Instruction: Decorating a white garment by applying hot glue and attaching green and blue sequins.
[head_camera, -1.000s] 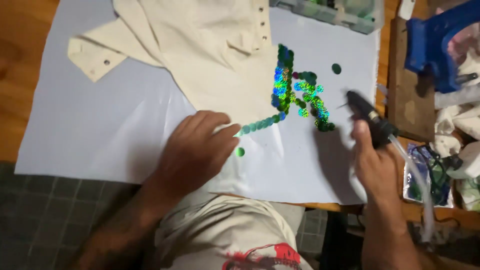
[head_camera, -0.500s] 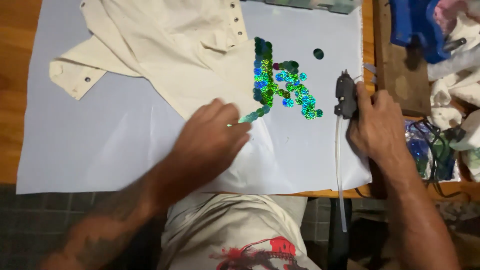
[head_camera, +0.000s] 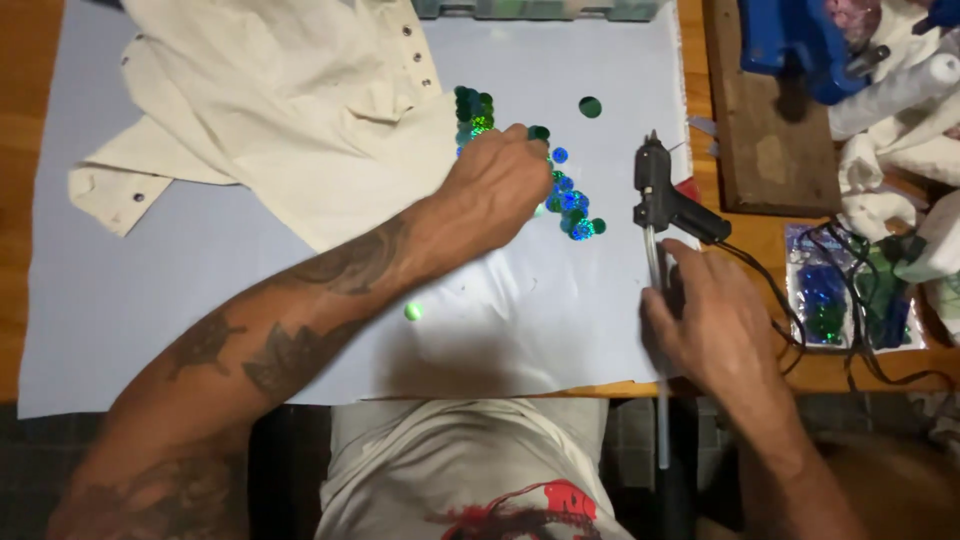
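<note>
Left hand (head_camera: 497, 185) presses round shiny sequins (head_camera: 572, 205) onto cream cloth (head_camera: 290, 110)

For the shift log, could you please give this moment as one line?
left hand: on sequins | right hand: resting by glue gun, not gripping | cream shirt: on white sheet

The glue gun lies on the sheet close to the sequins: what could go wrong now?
1. The glue gun lies on the pale sheet with its nozzle near the sheet's edge; if it is hot, it may drip there.
2. The left hand rests on the green sequins beside the cream garment; it may shift loose ones.
3. The right hand is beside the glue stick and black cord; a tug could swing the gun.
</note>
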